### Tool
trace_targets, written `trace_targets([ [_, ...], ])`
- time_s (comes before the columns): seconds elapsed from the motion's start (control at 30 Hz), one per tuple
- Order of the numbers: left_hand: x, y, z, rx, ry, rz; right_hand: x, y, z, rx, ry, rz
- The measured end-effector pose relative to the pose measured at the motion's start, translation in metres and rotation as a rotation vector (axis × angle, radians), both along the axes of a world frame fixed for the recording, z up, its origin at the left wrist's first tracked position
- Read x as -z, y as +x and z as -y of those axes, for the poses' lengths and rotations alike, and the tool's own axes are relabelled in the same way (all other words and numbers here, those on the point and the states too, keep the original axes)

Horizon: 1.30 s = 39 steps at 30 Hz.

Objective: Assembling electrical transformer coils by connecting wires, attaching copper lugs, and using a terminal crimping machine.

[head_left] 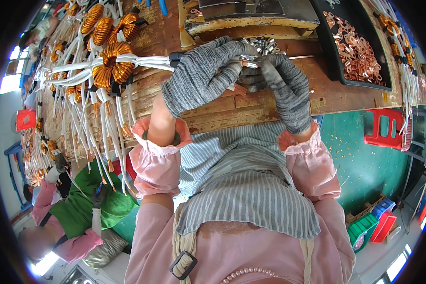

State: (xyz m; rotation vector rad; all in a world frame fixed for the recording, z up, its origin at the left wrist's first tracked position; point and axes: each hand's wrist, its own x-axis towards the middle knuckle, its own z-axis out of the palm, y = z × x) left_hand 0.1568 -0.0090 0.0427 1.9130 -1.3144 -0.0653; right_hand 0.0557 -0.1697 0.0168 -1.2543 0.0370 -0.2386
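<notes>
My left hand, in a grey knitted glove, is closed around the leads of a copper-wound ring coil. White sleeved leads run from that coil and pass under the glove through a black sleeve. Silver metal sleeves show between the two hands, close to the left fingertips. My right hand, also gloved, has its fingers pinched together beside them; what it holds is hidden by the fingers. Just beyond the fingertips lies a small pile of silver metal sleeves. Bare copper ends show beneath my hands.
A black tray of copper terminals stands at right. A metal block on a wooden frame sits ahead. More coils crowd the left of the wooden bench. A co-worker in a green apron works at lower left. A red stool stands right.
</notes>
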Motion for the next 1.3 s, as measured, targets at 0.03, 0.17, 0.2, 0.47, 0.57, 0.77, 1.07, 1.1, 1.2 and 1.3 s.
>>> trace_targets([
  [0.03,0.001,-0.001,-0.002,-0.018,0.011,-0.048,-0.001,-0.001,0.002,-0.017,-0.036,-0.024],
  [0.17,0.004,-0.003,0.001,-0.062,-0.029,0.016,-0.001,0.002,0.01,-0.117,-0.077,-0.119],
  [0.2,0.006,-0.002,0.0,-0.063,-0.032,0.019,-0.001,0.004,0.01,-0.161,-0.027,-0.152],
  [0.47,0.0,-0.005,-0.011,-0.185,0.02,0.209,0.007,0.011,0.016,-0.277,0.213,-0.189],
  [0.57,-0.003,0.004,-0.028,-0.234,0.162,0.308,0.006,0.012,0.012,-0.229,0.168,-0.181],
  [0.77,0.002,0.025,-0.054,-0.061,0.207,0.265,-0.003,0.016,0.012,-0.255,0.151,-0.15],
  [1.07,-0.014,0.035,-0.044,-0.193,0.2,-0.429,-0.021,0.036,0.02,-0.151,0.007,-0.142],
  [1.1,-0.019,0.033,-0.041,-0.256,0.236,-0.439,-0.027,0.038,0.021,-0.136,-0.037,-0.141],
  [1.2,-0.017,0.035,-0.04,-0.269,0.161,-0.31,-0.028,0.047,0.03,-0.149,-0.14,-0.103],
  [1.3,-0.019,0.041,-0.037,-0.273,0.146,-0.168,-0.031,0.055,0.037,-0.098,-0.226,-0.086],
])
